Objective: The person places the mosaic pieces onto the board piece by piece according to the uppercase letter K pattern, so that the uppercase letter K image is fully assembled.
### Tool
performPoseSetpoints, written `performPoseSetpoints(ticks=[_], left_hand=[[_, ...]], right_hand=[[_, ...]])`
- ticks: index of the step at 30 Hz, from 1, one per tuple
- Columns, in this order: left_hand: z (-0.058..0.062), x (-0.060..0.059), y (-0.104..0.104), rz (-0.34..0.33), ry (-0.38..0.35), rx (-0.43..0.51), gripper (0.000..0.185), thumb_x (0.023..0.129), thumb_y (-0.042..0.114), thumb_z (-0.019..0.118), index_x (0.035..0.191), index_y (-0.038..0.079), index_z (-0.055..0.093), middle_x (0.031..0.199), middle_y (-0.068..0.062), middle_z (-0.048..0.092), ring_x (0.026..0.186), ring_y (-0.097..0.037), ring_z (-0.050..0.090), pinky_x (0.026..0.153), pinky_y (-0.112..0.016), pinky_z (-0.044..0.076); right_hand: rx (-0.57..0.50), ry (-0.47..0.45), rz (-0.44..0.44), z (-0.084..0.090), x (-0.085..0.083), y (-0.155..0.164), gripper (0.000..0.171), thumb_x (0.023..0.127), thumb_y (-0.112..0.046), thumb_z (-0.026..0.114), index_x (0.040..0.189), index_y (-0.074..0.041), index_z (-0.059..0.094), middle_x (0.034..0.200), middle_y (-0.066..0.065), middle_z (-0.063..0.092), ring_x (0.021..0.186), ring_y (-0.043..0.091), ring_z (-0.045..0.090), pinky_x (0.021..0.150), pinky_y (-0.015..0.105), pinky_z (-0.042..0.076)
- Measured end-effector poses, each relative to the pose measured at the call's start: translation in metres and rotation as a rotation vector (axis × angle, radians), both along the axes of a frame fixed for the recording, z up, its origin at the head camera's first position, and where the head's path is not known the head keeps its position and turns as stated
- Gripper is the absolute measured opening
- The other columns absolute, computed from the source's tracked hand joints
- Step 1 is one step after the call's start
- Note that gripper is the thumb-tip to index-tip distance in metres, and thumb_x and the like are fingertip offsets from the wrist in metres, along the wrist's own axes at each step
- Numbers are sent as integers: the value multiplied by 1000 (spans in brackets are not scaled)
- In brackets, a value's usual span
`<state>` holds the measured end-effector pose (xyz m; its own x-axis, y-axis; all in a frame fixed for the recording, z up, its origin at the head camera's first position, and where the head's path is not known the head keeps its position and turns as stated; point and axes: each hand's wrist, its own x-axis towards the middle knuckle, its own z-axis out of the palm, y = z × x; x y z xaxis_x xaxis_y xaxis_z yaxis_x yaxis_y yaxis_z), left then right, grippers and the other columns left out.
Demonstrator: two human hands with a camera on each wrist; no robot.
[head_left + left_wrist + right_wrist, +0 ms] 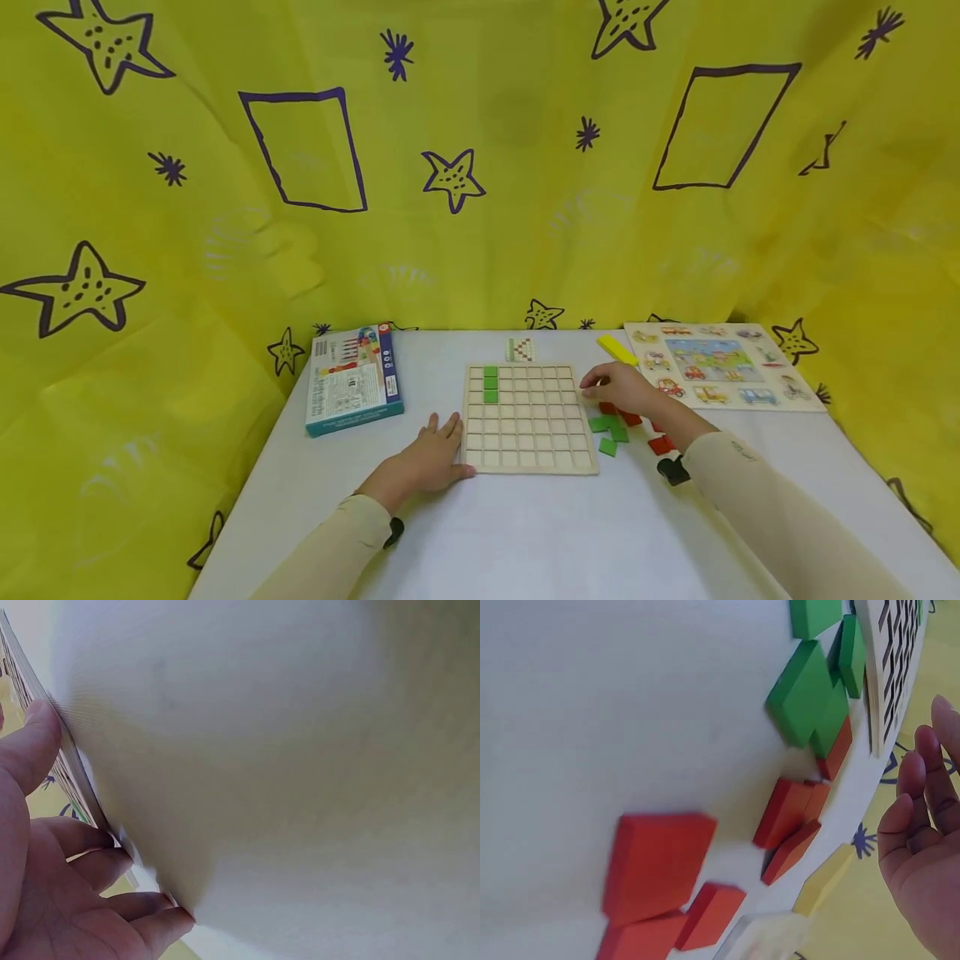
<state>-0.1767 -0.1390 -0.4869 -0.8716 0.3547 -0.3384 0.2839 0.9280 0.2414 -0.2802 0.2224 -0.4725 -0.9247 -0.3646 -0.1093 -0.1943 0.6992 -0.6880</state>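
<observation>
A wooden grid board lies flat on the table, with 3 green square tiles stacked down its second column from the left. Beside its left edge rests my left hand, fingers spread and thumb at the near corner; the left wrist view shows that thumb against the board's side. My right hand hovers by the board's upper right edge, fingers loosely bent. No tile shows in it in the right wrist view. Loose green tiles and red tiles lie below and beside this hand.
A small pattern card lies behind the board. To the left is a boxed game. At the right are a yellow block and a picture puzzle with vehicles. A yellow patterned cloth hangs behind the table.
</observation>
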Motion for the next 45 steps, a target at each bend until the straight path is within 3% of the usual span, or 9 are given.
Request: performPoseSetpoints(ticks=[14,24,36,45], left_hand=[[1,-2,-10,1,21,10,91,95,54,61,158,-1,26,166,-15,21,149,-48,12,116,-57,25],[1,-1,-10,-11,27,13,90,95,54,62,157,-2,28,165,-16,22,148,-50,14,116,-58,26],[-2,1,-7,-15,16,7,91,95,56,60,158,1,26,166,-14,20,150,-47,12,116,-58,26],[7,3,-2,-40,29,16,89,96,53,61,157,-3,27,164,-17,23,148,-50,14,116,-58,26]], right_hand=[[24,-23,1,-3,16,23,15,91,-13,75,104,-5,75,94,2,69,81,20,56,69,33,50],[142,58,69,-13,24,26,16,89,-17,79,102,-9,76,100,1,72,94,21,62,85,43,52],[197,66,59,-11,28,21,12,87,-18,81,91,-11,71,84,-4,66,78,16,54,75,34,48],[148,0,30,-7,32,16,12,85,-7,79,92,-6,70,83,0,64,78,18,55,72,32,48]])
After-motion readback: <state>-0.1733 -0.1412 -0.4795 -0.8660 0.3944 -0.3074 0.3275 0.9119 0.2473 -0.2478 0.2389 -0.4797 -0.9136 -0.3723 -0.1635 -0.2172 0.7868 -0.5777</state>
